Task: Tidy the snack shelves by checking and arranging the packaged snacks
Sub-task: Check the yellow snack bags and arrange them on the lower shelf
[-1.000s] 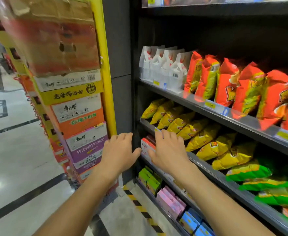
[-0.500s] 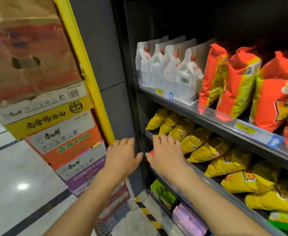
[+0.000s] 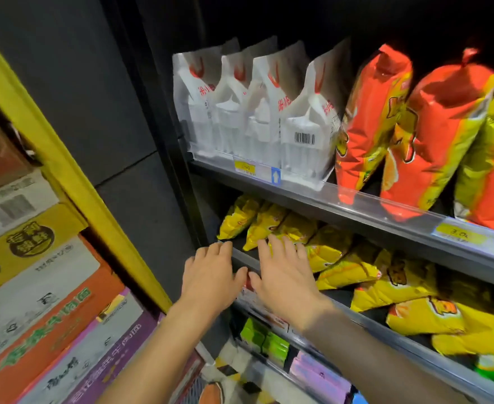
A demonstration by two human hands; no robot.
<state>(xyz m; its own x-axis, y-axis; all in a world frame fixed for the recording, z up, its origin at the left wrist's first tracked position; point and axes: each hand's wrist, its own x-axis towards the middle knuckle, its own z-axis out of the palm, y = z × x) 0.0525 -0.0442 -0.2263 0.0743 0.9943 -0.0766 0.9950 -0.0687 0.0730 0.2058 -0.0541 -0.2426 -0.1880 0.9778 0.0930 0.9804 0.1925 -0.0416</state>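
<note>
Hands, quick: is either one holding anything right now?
Left hand: open, fingers straight, holding nothing.
Right hand: open, fingers spread by the yellow snack bags, holding nothing.

White pouches (image 3: 257, 112) carry red lettering and a black barcode. Beside them stand orange bags (image 3: 371, 118) with yellow panels. Yellow packets (image 3: 269, 225) fill the lower shelf. Stacked cartons (image 3: 36, 287) show yellow, orange and purple bands against a yellow post (image 3: 65, 176).

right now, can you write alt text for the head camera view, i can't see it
A left hand and a right hand, both open, reach side by side toward yellow snack bags lying on a middle shelf. White bags and orange bags stand on the shelf above; stacked cartons sit to the left.
</note>
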